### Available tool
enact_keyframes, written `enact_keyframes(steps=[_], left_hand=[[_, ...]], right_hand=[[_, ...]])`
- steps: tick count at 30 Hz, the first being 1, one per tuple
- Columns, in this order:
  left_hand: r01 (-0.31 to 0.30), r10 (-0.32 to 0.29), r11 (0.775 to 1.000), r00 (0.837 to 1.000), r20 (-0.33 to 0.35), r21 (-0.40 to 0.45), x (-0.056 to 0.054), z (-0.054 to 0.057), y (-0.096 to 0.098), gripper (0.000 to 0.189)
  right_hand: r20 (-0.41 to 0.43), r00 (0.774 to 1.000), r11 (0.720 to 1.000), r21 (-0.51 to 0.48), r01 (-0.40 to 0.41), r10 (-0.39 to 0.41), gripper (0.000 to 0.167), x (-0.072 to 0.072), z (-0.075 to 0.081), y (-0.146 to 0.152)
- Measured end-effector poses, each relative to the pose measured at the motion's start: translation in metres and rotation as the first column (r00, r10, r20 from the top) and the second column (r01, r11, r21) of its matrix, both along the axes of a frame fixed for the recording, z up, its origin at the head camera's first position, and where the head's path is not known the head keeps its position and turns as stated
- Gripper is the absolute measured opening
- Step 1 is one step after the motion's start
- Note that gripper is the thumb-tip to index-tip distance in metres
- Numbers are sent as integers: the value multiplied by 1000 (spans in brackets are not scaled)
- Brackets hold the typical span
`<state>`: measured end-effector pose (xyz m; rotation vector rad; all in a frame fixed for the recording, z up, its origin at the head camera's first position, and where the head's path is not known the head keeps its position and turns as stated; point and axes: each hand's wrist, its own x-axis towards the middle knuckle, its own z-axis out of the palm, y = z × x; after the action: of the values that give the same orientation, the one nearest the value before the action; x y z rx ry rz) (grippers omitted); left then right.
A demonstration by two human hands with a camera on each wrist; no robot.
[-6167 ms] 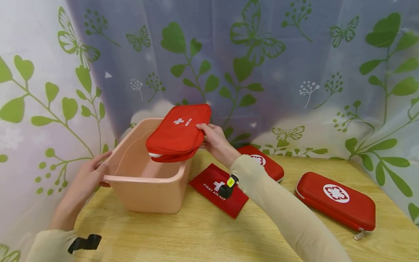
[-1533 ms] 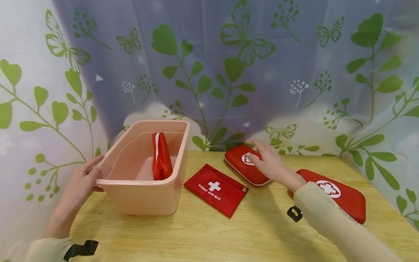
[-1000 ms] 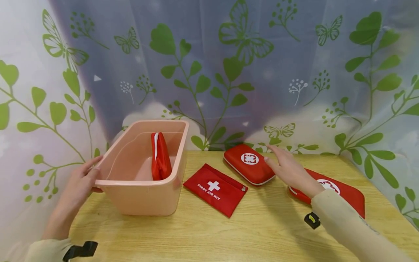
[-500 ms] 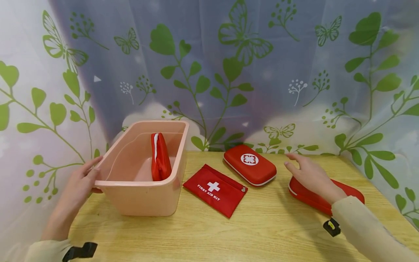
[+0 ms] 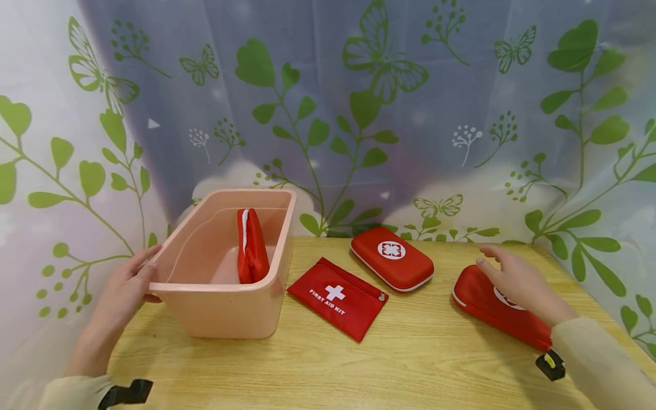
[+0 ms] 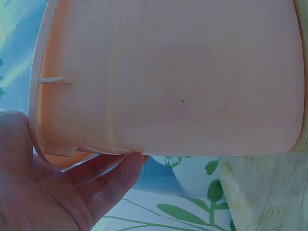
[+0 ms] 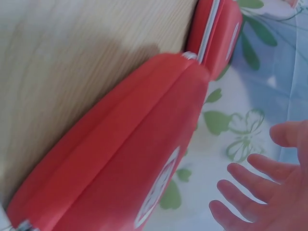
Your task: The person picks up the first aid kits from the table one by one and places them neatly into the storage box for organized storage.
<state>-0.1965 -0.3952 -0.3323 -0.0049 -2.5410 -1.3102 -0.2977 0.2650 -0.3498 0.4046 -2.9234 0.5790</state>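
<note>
Head view: left hand (image 5: 120,290) curled around the rim at the near left corner of a pink bin (image 5: 230,313), gripping it as in the earlier frames. Inside the bin, to the right of this hand, a red pouch (image 5: 253,250) on its narrow edge, white strip upward; 6.2 s earlier, in the grasp of the right hand (image 5: 520,283) above the bin. Right hand now over a larger red case (image 5: 489,307), fingers loosely extended, nothing held; 1.5 s earlier, over a smaller red case (image 5: 392,259). Directly beneath the right hand, the larger case, flat on the table (image 5: 384,370), its round white emblem partly covered. To the left of the right hand, the smaller case, now wholly uncovered, near the patterned curtain (image 5: 328,74). Between the two hands, just beside the bin, a flat red pouch (image 5: 338,299) lettered "FIRST AID KIT", placed as 1.5 s earlier.

Left wrist view: left hand at the rim, fingers beneath it along the bin's outer wall.

Right wrist view: right hand with fingers spread, apart from the larger case; beyond the far end of that case, the smaller one.
</note>
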Motion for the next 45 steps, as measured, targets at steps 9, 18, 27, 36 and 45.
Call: enact_keyframes(steps=[9,18,27,36,45], left_hand=[[-4,4,1000,1000,-5,13,2,0,1,52],[-10,10,1000,1000,-5,26,7,-1,-2,52],[-2,2,1000,1000,3,19,5,-1,-2,53],[-7,6,1000,1000,8,23,4,-1,-1,53],[-3,3,1000,1000,6,30,1,0,0,54]], right_hand=[[-32,999,1000,-6,19,-19,54,0,-11,31],[-20,999,999,31,29,-29,51,5,-29,53],[18,999,995,90,48,-50,60,9,-48,71],[160,985,998,41,53,-59,82,3,-56,94],[326,945,1000,1,13,-12,80,-5,-52,118]])
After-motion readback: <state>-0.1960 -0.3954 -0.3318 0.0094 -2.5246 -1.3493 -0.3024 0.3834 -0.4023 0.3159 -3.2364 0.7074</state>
